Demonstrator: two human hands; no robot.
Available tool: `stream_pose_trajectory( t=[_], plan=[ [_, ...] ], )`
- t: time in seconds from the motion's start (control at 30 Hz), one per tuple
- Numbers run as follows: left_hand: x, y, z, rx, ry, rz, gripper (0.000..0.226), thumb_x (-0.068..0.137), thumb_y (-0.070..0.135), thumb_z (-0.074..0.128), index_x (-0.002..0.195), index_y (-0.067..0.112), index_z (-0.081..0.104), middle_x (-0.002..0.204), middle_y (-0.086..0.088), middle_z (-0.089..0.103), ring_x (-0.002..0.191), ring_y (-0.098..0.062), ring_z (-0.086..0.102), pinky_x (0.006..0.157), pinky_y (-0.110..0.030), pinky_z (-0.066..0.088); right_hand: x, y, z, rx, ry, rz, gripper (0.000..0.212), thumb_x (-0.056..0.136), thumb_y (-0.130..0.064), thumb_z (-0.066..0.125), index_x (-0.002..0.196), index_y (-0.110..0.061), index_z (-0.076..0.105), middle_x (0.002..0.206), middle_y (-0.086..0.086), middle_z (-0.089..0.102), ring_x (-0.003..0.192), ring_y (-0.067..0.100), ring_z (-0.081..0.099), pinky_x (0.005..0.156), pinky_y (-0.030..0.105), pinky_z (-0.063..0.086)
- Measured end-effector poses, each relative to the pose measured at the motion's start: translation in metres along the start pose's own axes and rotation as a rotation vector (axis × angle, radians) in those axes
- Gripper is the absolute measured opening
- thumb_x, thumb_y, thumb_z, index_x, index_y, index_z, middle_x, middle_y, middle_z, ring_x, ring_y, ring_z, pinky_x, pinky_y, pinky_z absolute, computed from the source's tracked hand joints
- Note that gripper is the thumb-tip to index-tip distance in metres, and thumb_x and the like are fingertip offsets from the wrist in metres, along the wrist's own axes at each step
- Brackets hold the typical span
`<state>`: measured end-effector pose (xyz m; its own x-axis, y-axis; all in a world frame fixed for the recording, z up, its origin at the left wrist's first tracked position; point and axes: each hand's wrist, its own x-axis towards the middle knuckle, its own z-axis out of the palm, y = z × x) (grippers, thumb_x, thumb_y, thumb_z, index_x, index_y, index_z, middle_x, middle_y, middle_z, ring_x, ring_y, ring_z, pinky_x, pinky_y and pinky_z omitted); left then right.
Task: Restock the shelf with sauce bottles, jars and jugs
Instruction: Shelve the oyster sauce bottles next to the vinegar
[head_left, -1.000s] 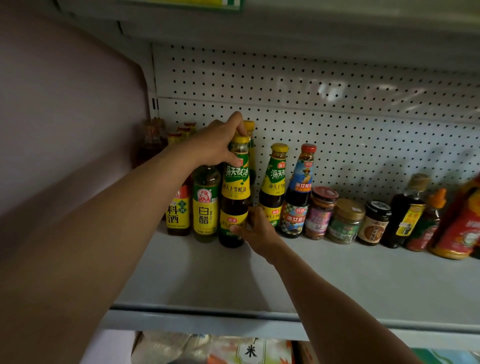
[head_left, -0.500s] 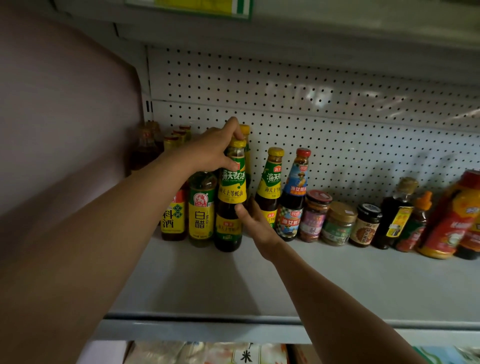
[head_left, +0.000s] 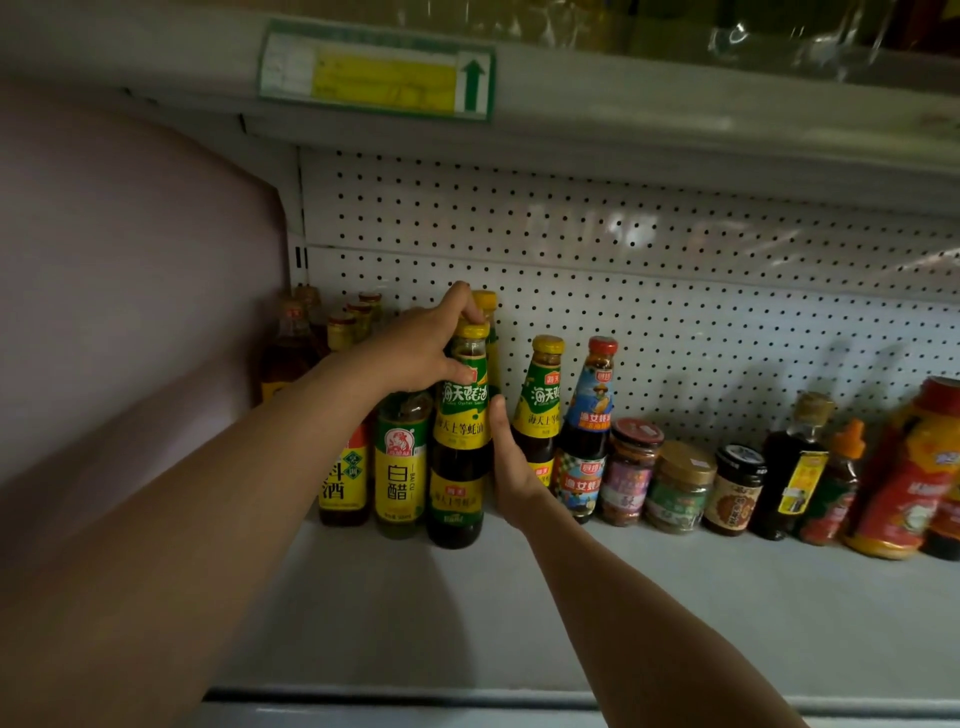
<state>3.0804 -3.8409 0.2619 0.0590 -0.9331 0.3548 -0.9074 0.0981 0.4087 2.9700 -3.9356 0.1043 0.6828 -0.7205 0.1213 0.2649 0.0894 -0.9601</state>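
A dark oyster sauce bottle (head_left: 460, 467) with a yellow cap and green-yellow label stands upright on the grey shelf (head_left: 623, 613), in front of the left end of the row. My left hand (head_left: 415, 348) grips its neck and cap from the left. My right hand (head_left: 514, 473) holds its right side at mid-height, thumb up along the label, fingers hidden behind the bottle. Touching its left side is a white vinegar bottle (head_left: 400, 467); a twin oyster sauce bottle (head_left: 540, 410) stands just behind my right hand.
Cooking wine (head_left: 343, 478) and several bottles fill the left corner by the pink wall (head_left: 130, 286). Rightward stand a blue-label bottle (head_left: 587, 441), three jars (head_left: 680, 486), a dark bottle (head_left: 792, 467) and a red jug (head_left: 909, 467). The upper shelf edge (head_left: 376, 70) hangs low overhead.
My right hand has slid from the bottle's lower label up along its right side. The left hand keeps its grip on the neck. The view has tilted upward.
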Motion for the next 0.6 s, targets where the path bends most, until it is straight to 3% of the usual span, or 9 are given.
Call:
stream_pose_trajectory(
  t=[0.27, 0.4, 0.5, 0.6],
  plan=[
    [0.0011, 0.0, 0.0018, -0.038, -0.013, -0.025, 0.054, 0.084, 0.017, 0.075, 0.12, 0.028, 0.036, 0.112, 0.003, 0.059, 0.098, -0.016, 0.061, 0.072, -0.028, 0.049, -0.0005, 0.0009, -0.0056, -0.007, 0.01, -0.012, 0.068, 0.096, -0.067, 0.04, 0.15, -0.025, 0.044, 0.148, 0.01, 0.054, 0.138, 0.031, 0.049, 0.116, 0.061, 0.033],
    [0.001, 0.001, 0.0009, -0.034, -0.008, -0.02, 0.054, 0.084, 0.017, 0.076, 0.119, 0.029, 0.035, 0.112, 0.004, 0.059, 0.098, -0.016, 0.06, 0.07, -0.026, 0.049, -0.003, -0.0066, -0.0084, 0.025, -0.038, -0.018, 0.049, 0.105, -0.054, 0.027, 0.136, -0.028, 0.054, 0.128, -0.002, 0.069, 0.122, 0.018, 0.063, 0.103, 0.043, 0.05],
    [-0.0002, 0.0008, 0.0004, -0.023, -0.002, -0.012, 0.055, 0.084, 0.018, 0.076, 0.12, 0.027, 0.036, 0.112, 0.006, 0.056, 0.098, -0.014, 0.058, 0.067, -0.023, 0.045, 0.0007, -0.0023, -0.0066, 0.0, -0.007, -0.017, 0.06, 0.102, -0.061, 0.03, 0.147, -0.026, 0.047, 0.14, 0.003, 0.061, 0.131, 0.023, 0.057, 0.113, 0.053, 0.041],
    [-0.0012, -0.0013, 0.0013, -0.021, 0.003, -0.008, 0.056, 0.084, 0.017, 0.076, 0.123, 0.025, 0.036, 0.115, 0.007, 0.054, 0.101, -0.014, 0.055, 0.074, -0.028, 0.046, 0.0036, 0.0001, -0.0003, 0.021, 0.009, -0.006, 0.063, 0.1, -0.065, 0.031, 0.147, -0.027, 0.048, 0.142, 0.007, 0.059, 0.133, 0.027, 0.055, 0.114, 0.058, 0.038]
  ],
)
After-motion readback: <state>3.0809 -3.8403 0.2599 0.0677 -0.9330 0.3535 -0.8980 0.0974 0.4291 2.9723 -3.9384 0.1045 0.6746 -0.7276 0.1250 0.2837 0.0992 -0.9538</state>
